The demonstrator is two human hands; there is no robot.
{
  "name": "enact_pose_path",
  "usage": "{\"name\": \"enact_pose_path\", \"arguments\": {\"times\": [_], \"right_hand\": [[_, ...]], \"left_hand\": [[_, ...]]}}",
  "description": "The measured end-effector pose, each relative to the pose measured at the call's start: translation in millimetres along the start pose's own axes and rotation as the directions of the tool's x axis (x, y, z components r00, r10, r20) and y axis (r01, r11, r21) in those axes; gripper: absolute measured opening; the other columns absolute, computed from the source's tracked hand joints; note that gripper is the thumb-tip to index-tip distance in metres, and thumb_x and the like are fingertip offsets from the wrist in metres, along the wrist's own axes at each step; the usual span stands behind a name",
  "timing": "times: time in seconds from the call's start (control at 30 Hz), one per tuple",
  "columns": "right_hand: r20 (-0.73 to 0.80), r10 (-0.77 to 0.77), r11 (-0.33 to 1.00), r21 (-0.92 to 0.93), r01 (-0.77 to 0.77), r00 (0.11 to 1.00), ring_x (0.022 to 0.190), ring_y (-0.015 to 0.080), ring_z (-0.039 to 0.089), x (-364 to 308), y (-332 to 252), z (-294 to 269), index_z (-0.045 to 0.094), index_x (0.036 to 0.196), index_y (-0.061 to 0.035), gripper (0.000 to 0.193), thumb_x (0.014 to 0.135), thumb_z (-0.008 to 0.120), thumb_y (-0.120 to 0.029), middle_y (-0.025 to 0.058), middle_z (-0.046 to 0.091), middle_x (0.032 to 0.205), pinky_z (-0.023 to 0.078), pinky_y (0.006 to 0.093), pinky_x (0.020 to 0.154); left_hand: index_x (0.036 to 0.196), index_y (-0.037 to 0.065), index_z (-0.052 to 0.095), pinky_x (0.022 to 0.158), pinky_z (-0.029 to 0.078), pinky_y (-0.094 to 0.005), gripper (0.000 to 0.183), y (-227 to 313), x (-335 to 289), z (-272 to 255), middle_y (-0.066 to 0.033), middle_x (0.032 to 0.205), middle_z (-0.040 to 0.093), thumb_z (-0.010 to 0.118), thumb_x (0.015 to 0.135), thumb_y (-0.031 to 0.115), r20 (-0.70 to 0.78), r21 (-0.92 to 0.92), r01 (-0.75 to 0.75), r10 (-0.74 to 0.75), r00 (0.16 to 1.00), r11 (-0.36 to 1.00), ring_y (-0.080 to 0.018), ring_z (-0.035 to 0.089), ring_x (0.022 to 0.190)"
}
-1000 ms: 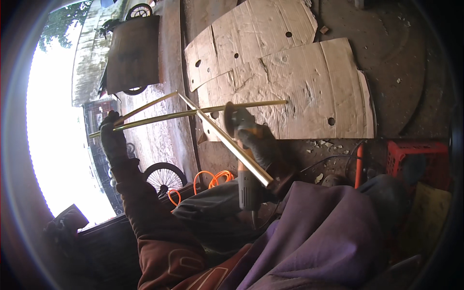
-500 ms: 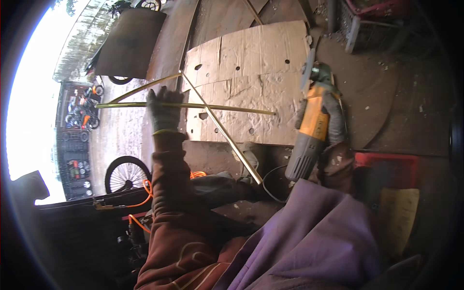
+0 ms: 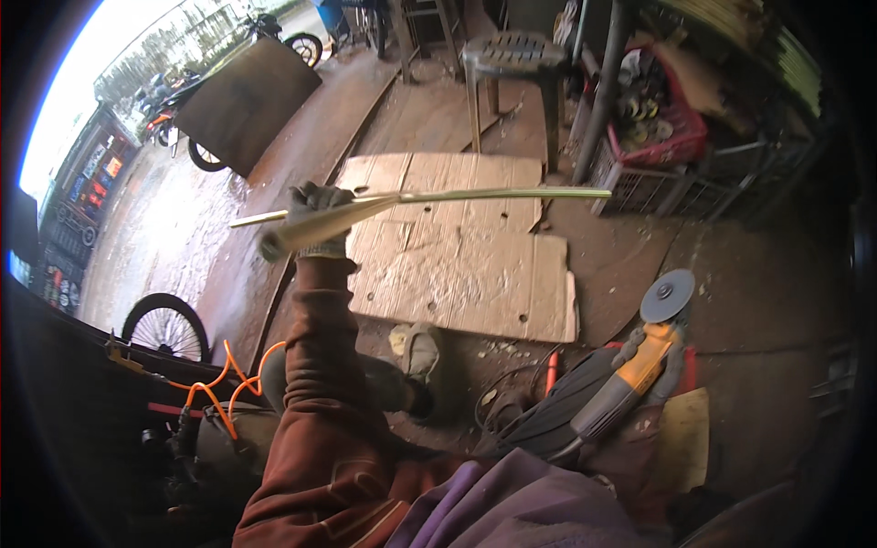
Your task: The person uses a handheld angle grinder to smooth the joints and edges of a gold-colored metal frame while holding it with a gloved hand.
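Observation:
My left hand [image 3: 318,203], in a dark work glove, is closed round a brass-coloured metal tube frame [image 3: 502,194]. The frame is raised over the cardboard and shows almost edge-on. One tube end, blurred, points back toward me beside the wrist. Down at the right, my gloved right hand [image 3: 672,367] grips a yellow and grey angle grinder [image 3: 610,402]. Its flat round disc [image 3: 667,294] points away from me, well apart from the tubes. Whether the disc is spinning cannot be made out.
A flattened cardboard sheet [image 3: 438,274] lies on the floor. Beyond it stand a plastic stool [image 3: 514,53] and a red crate [image 3: 671,137] of small parts. Orange hose [image 3: 228,388] and a spoked wheel [image 3: 164,331] are at the left. My shoe [image 3: 422,352] is by the cardboard.
The view has shifted, showing more of the far floor. My left hand has turned the tube frame from spread-out to nearly edge-on. The grinder has moved nearer and right, away from the cardboard.

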State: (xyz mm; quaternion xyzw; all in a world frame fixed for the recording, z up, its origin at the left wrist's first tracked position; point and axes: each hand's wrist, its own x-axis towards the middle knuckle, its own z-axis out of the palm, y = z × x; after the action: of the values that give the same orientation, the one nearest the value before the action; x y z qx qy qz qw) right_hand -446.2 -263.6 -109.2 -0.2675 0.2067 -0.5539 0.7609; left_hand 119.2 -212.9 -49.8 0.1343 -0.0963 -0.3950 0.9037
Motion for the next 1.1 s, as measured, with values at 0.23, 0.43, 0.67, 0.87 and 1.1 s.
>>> {"name": "enact_pose_path", "arguments": {"times": [0.23,0.43,0.67,0.87,1.1], "right_hand": [[0.034,-0.168,0.984,-0.061,0.170,0.985,0.105,0.0235,0.063,41.7,23.4,-60.4,0.051,0.136,-0.0075,0.065,0.087,0.075,-0.043,0.0089,0.064,0.116,0.052,0.0389,0.094],[0.207,-0.530,0.444,-0.758,0.477,0.822,0.093,0.0159,0.064,87.7,36.0,56.8,0.062,0.123,-0.0055,0.037,0.093,0.071,-0.026,0.0010,0.065,0.109,0.054,0.0299,0.082],[0.005,-0.622,0.627,-0.595,0.502,0.783,0.083,0.0183,0.071,92.5,-15.7,22.9,0.063,0.117,-0.0005,0.056,0.068,0.090,-0.003,0.0095,0.071,0.101,0.061,0.0347,0.074],[-0.012,-0.545,0.658,-0.626,0.419,0.838,0.066,0.0227,0.070,68.1,-11.8,68.6,0.062,0.116,-0.0017,0.044,0.077,0.082,-0.001,0.0111,0.068,0.091,0.060,0.0388,0.056],[-0.130,-0.508,0.709,-0.625,0.327,0.852,0.060,0.0235,0.068,55.2,-2.3,94.8,0.063,0.113,-0.0011,0.036,0.081,0.079,-0.003,0.0109,0.066,0.083,0.060,0.0389,0.053]], "left_hand": [[0.082,0.012,0.058,0.041,0.027,-0.0269,0.056,-47.8,-38.6,59.6,0.0076,0.050,0.024,0.034,0.108,0.055,-0.221,-0.212,0.204,-0.250,0.943,0.956,-0.0102,0.022,0.041],[0.105,0.002,0.056,0.041,0.030,-0.0250,0.061,-47.4,-63.2,52.6,0.0073,0.052,0.030,0.033,0.108,0.058,-0.205,-0.174,0.349,-0.380,0.902,0.921,-0.0087,0.026,0.041],[0.113,0.003,0.052,0.039,0.031,-0.0233,0.062,-135.0,-84.3,21.2,0.0071,0.052,0.027,0.031,0.107,0.061,-0.321,-0.354,0.465,-0.573,0.754,0.811,-0.0074,0.027,0.042],[0.107,-0.001,0.055,0.045,0.035,-0.0255,0.061,-155.0,-91.9,-5.1,0.0067,0.056,0.031,0.039,0.107,0.058,-0.345,-0.395,0.474,-0.605,0.718,0.787,-0.0093,0.031,0.046],[0.107,-0.002,0.057,0.047,0.037,-0.0262,0.060,-176.5,-96.6,-30.2,0.0064,0.057,0.031,0.043,0.106,0.056,-0.425,-0.461,0.451,-0.636,0.644,0.764,-0.0091,0.031,0.047]]}}
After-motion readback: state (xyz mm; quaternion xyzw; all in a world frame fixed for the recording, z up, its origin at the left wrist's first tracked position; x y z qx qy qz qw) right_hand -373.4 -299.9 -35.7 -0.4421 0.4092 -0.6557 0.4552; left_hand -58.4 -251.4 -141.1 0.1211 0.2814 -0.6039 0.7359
